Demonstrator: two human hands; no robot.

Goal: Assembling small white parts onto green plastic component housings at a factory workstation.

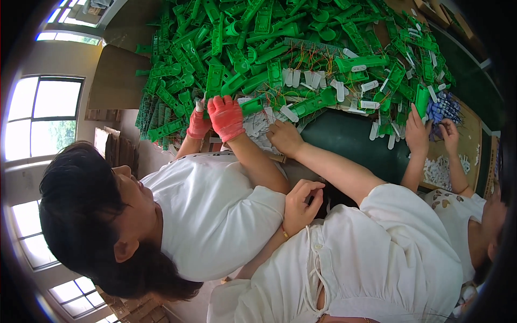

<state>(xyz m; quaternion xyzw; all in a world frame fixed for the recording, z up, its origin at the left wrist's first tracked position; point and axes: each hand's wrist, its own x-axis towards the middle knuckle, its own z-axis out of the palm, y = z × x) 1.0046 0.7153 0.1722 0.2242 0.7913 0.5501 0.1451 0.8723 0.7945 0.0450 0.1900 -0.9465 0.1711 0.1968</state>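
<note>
My right hand reaches over to the near edge of the heap, fingers bent down onto small white plastic pieces. What its fingertips pinch, if anything, is too small to tell. Beside it lie a white oval-ended strip and a green plastic casing. My left hand, with a thin bracelet at the wrist, is held in front of my body, away from the heap. Its fingers are curled in and nothing shows in them.
A large heap of green casings covers the table, with circuit boards and thin wires. At left, a co-worker's red-gloved hand is at a casing; at right, another co-worker's hand holds one upright. A dark green surface lies between.
</note>
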